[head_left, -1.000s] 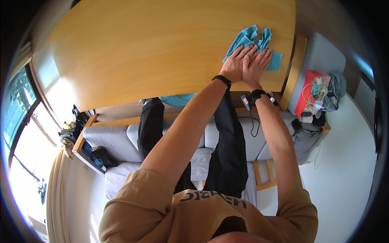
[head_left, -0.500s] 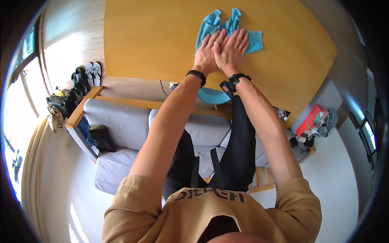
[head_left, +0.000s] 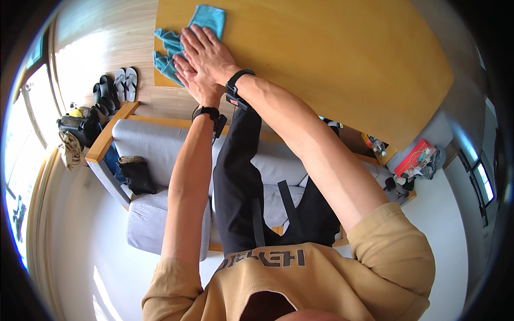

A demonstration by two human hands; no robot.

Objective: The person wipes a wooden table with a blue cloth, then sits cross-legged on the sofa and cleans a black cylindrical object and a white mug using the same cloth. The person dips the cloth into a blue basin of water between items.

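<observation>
A crumpled turquoise cloth lies at the left end of the yellow-brown wooden table, with part of it at the table's edge. My right hand presses flat on the cloth, fingers stretched out. Partly beneath it is my left hand, its visible fingers extended onto the cloth's near side. The two hands overlap, so some of the left hand is hidden. Both wrists wear black bands.
Behind the table's near edge stands a grey sofa with a wooden armrest. Slippers rest on the floor at the left, near a black bag. A red box with odds and ends sits at the right.
Both hands have swept the cloth leftward across the table, from its middle to its left end. The cloth's folds have turned, and my body has shifted along.
</observation>
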